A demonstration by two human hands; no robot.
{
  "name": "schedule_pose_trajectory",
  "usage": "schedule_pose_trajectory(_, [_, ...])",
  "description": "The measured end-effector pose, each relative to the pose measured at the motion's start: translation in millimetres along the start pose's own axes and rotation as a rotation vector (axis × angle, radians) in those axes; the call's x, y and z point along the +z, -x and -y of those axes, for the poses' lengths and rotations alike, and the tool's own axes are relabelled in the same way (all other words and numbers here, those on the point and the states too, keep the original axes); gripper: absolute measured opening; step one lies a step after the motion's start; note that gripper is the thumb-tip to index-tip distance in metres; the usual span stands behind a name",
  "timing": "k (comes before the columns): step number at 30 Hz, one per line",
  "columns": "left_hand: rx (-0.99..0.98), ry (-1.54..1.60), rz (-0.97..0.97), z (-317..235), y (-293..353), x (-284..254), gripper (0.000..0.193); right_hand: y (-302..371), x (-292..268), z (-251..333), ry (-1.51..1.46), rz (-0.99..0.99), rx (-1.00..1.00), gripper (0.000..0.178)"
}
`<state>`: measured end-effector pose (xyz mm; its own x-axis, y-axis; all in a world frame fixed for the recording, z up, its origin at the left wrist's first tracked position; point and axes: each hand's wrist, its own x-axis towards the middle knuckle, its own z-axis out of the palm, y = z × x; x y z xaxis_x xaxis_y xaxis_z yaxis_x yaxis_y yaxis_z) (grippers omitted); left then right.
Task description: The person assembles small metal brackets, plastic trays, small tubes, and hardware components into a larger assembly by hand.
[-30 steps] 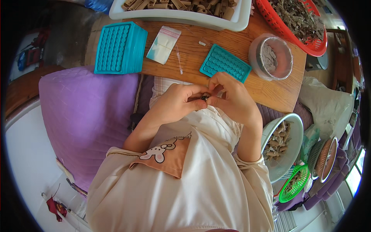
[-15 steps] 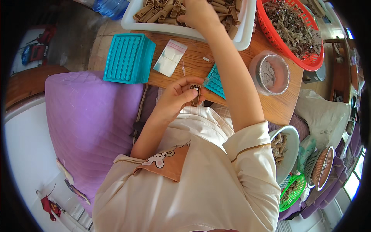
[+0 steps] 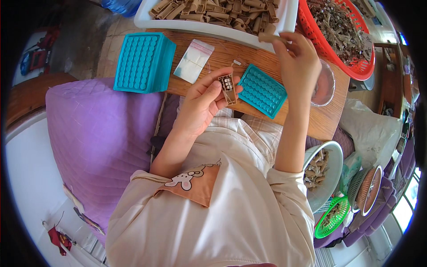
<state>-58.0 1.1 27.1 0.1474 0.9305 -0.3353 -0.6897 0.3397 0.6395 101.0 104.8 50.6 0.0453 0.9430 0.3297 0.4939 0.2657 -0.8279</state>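
Observation:
My left hand (image 3: pixel 199 104) is closed around a small tan plastic housing (image 3: pixel 228 91), held above the table's front edge. Its open side faces up and shows shiny metal parts inside. Between the thumb and fingers of my right hand (image 3: pixel 300 66) is a tan plastic piece (image 3: pixel 268 38), close to the front corner of the white bin (image 3: pixel 143 17). That bin holds many similar tan pieces (image 3: pixel 218 12). A teal studded tray (image 3: pixel 263 91) lies flat on the table between my hands.
Left on the table stand stacked teal trays (image 3: pixel 141 62) and a clear packet (image 3: pixel 194 61). A red basket (image 3: pixel 311 38) of small metallic-looking parts and a clear round tub (image 3: pixel 328 84) are at right. Lower right are a pale bowl (image 3: pixel 336 167) of tan pieces and a green basket (image 3: pixel 319 230).
My right hand has come out of the white bin toward the right and nearer, now with a tan piece. My left hand has raised and tilted the housing, and the flat teal tray is uncovered.

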Motion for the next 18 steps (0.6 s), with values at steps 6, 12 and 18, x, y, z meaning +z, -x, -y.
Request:
schedule_pose_trajectory(6, [0.064,-0.035,0.039,8.3,-3.3,18.2,0.034,41.7,-30.6,-8.5,-0.069,0.068,0.251,0.019])
schedule_pose_trajectory(12, [0.197,-0.124,0.092,17.3,-3.9,28.5,0.037,103.0,-18.5,2.9,-0.821,-0.058,0.414,0.023])
schedule_pose_trajectory(18, [0.273,-0.118,0.145,24.7,-2.0,37.0,0.036,122.2,0.7,8.5,-1.071,-0.118,0.418,0.022])
